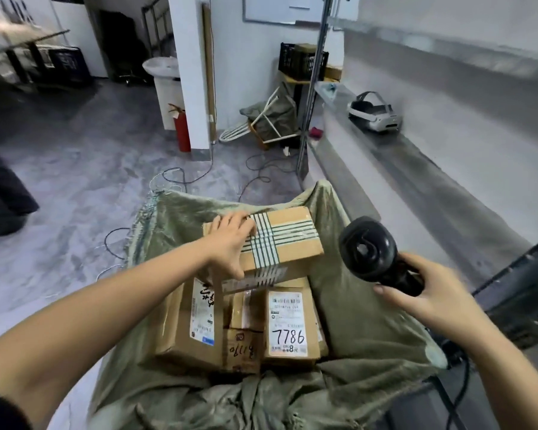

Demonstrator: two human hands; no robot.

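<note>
The left hand [230, 240] grips the left end of the striped-tape carton [280, 243], thumb on its front face, probably lifting it off the parcels in the green sack [354, 305]. The right hand [429, 293] clasps the barcode scanner [367, 246] just right of the carton, ready to scan.

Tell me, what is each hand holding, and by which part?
The left hand grips the striped-tape cardboard box by its left end. The right hand holds the black barcode scanner by its handle.
</note>
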